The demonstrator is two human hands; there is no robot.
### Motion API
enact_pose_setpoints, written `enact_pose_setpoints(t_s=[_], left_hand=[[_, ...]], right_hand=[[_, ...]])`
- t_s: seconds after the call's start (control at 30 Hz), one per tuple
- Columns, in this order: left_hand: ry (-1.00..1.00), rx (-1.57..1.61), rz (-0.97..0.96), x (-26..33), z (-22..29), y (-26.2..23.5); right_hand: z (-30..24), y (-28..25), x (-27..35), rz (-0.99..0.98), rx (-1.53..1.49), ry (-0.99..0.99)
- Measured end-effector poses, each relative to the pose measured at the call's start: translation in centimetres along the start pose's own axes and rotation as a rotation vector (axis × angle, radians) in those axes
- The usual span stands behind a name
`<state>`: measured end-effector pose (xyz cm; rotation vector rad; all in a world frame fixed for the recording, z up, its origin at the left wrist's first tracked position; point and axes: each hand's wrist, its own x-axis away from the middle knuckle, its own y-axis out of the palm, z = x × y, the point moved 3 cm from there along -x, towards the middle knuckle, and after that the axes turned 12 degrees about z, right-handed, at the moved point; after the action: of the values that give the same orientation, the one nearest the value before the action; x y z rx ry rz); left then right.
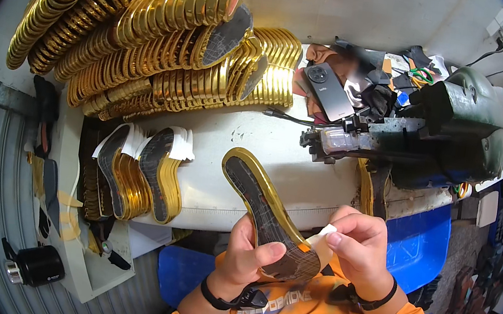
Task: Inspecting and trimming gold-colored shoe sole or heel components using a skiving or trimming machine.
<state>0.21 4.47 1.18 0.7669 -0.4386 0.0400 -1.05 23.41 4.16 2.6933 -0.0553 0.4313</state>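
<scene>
My left hand (pixel 245 254) grips a shoe insole (pixel 258 199) with a dark, line-patterned face and a shiny gold edge. The thumb lies on its face near the lower end; the other fingers are mostly hidden beneath. The insole is tilted, its upper end pointing up and left over the table edge. Between thumb and fingers, my right hand (pixel 364 245) pinches a white slip (pixel 320 237) at the insole's lower end. Whether the slip is stuck to the insole I cannot tell. A small orange mark (pixel 304 247) sits beside it.
Gold-edged soles (pixel 172 38) are heaped in rows at the back left. Two smaller stacks (pixel 164 171) with white slips stand near the table's left front. A dark green machine (pixel 459 121) occupies the right, near a phone (pixel 329 91) and fabric scraps. A blue bin (pixel 421 243) sits below.
</scene>
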Motion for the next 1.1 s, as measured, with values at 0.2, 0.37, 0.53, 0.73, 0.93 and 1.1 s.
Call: enact_pose_setpoints(t_s=[0.2, 0.37, 0.53, 0.73, 0.93, 1.1], left_hand=[[-0.020, -0.006, 0.064, 0.2, 0.6, 1.3], [0.342, -0.108, 0.228, 1.0, 0.2, 2.5], [0.502, -0.093, 0.336, 0.3, -1.7, 2.1], [0.186, -0.022, 0.308, -2.1, -0.8, -0.1], [-0.053, 0.091, 0.125, -2.5, 0.1, 0.1], [-0.179, 0.083, -0.032, -3.2, 0.5, 0.9]], right_hand=[[-2.4, 2.0, 1.7, -0.007, 0.638, -0.928], [-1.7, 3.7, 2.6, -0.006, 1.006, -1.464], [2.1, 5.6, 1.9, 0.094, 1.466, -1.485], [0.6, 3.6, -0.4, -0.113, 1.034, -0.934], [-1.6, 0.6, -3.2, -0.104, 0.625, -0.302], [-1.0, 0.4, -4.6, -0.424, 0.561, 0.039]])
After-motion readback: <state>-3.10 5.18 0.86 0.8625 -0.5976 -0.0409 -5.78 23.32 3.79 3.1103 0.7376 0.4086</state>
